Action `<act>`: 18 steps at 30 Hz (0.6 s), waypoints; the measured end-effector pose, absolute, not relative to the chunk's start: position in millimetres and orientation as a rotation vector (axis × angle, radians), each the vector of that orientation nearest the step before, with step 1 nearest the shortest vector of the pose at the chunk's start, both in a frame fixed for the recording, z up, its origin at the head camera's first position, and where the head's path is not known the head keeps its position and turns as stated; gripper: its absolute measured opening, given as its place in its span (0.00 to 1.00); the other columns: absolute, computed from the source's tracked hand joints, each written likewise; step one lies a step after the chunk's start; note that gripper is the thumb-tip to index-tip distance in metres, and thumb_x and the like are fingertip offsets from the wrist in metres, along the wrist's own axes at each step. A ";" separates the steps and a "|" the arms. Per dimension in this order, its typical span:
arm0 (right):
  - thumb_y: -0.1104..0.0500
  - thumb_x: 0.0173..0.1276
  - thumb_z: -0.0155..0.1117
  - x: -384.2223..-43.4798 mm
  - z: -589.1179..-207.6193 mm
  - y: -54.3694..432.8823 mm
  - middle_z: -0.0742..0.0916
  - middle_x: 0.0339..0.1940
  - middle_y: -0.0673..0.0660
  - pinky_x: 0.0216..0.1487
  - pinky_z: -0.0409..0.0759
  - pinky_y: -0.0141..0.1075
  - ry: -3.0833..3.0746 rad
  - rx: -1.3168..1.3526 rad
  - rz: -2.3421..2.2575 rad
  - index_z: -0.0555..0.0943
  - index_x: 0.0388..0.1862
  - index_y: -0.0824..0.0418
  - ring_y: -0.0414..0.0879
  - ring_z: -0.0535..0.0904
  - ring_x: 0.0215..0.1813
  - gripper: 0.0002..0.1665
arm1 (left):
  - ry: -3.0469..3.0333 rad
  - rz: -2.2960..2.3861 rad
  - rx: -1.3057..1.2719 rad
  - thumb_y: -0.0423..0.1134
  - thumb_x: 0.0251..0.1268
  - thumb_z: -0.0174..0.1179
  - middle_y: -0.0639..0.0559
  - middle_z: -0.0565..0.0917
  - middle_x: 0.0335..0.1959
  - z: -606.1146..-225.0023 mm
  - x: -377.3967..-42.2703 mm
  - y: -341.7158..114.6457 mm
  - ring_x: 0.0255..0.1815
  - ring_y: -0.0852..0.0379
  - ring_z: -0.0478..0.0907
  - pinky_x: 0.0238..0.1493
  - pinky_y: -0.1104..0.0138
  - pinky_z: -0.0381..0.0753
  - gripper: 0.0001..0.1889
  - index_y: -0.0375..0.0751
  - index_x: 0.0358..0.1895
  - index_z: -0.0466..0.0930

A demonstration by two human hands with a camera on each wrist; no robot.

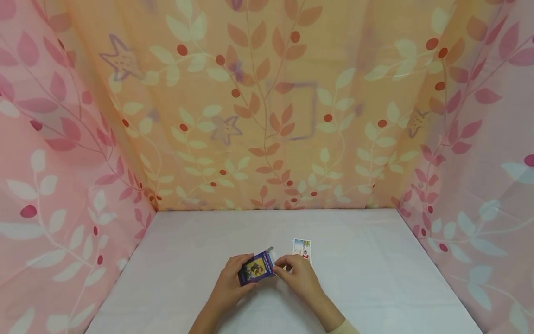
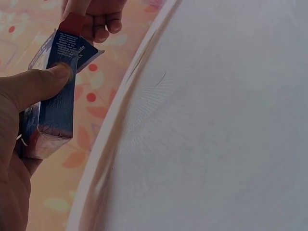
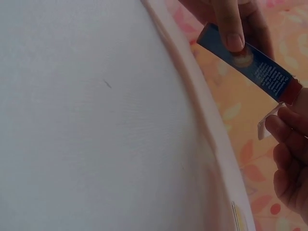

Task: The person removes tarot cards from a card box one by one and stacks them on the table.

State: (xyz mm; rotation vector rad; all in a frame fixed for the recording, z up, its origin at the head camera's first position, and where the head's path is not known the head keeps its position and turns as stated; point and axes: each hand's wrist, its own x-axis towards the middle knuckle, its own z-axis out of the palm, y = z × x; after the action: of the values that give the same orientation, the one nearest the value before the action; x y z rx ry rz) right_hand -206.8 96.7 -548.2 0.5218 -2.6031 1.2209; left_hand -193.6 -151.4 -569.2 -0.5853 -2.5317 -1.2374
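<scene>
A small dark blue card box (image 1: 256, 269) with a yellow picture on its front is tilted over the table. My left hand (image 1: 232, 280) grips it by its sides; in the left wrist view its thumb (image 2: 45, 84) presses along the narrow side. At the open end, a red side flap (image 2: 72, 23) and a larger end flap (image 2: 90, 55) stick out. My right hand (image 1: 298, 274) pinches at this open end with thumb and index finger, its other fingers (image 3: 284, 168) curled. What lies between the fingertips is mostly hidden. Picture cards (image 1: 302, 248) lie just behind the right hand.
A white cloth covers the table (image 1: 354, 278). Patterned curtains enclose it, orange at the back (image 1: 267, 102) and pink at the left (image 1: 54, 176) and right (image 1: 479, 185).
</scene>
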 end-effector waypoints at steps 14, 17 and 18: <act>0.53 0.64 0.76 -206.0 -544.0 97.1 0.88 0.32 0.38 0.35 0.76 0.29 -2.603 0.478 1.172 0.89 0.37 0.49 0.35 0.77 0.34 0.05 | -2.558 -1.225 -0.576 0.41 0.47 0.83 0.66 0.78 0.64 -570.5 -194.2 -151.5 0.65 0.61 0.72 0.66 0.53 0.77 0.42 0.53 0.70 0.75; 0.54 0.64 0.76 -206.3 -543.3 97.9 0.88 0.31 0.39 0.35 0.76 0.29 -2.610 0.463 1.167 0.89 0.37 0.50 0.37 0.78 0.34 0.04 | -2.568 -1.229 -0.562 0.42 0.47 0.83 0.67 0.78 0.64 -571.3 -193.8 -151.8 0.66 0.62 0.72 0.66 0.53 0.77 0.43 0.59 0.70 0.73; 0.54 0.64 0.76 -206.4 -543.0 98.1 0.88 0.31 0.39 0.35 0.76 0.29 -2.613 0.457 1.168 0.89 0.37 0.50 0.37 0.78 0.34 0.04 | -2.570 -1.231 -0.559 0.42 0.47 0.83 0.68 0.78 0.64 -571.5 -193.6 -151.9 0.66 0.62 0.72 0.66 0.53 0.77 0.43 0.60 0.70 0.73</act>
State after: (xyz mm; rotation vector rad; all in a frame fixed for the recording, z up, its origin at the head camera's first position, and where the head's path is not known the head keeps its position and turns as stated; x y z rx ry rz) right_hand -206.4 98.1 -543.0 0.4573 -2.6133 1.1684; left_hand -193.6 -151.9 -571.5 -0.5590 -2.5698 -1.2306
